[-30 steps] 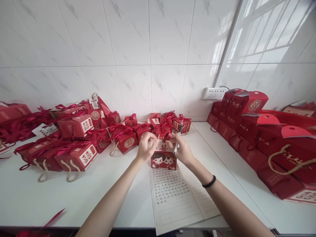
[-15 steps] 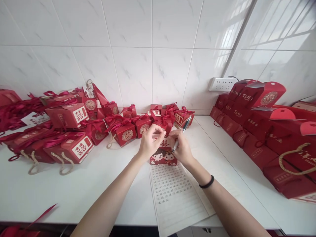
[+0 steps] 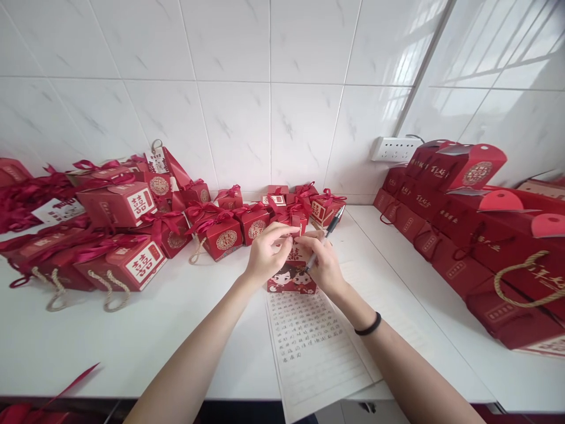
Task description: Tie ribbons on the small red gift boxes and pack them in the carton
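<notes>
A small red gift box (image 3: 291, 281) with two cartoon faces stands on the lined paper (image 3: 318, 377), below my hands. My left hand (image 3: 267, 254) is closed at the top of the box, thumb and forefinger pinching a red ribbon, mostly hidden by the fingers. Close against it, my right hand (image 3: 324, 265) has its fingertips at the same ribbon. A black-capped pen (image 3: 334, 222) is held in that right hand too, slanting up past the knuckles.
Red gift boxes with ribbon bows (image 3: 227, 238) stand along the tiled wall. More boxes with rope handles (image 3: 143, 265) are piled at the left. Larger red boxes (image 3: 468, 241) are stacked at the right, near a white power strip (image 3: 396, 149). A loose ribbon (image 3: 73, 383) lies at the front left.
My left forefinger has stretched out to the right over the thumb, closer to my right hand. The right fingers have shifted slightly left. The box stays in place.
</notes>
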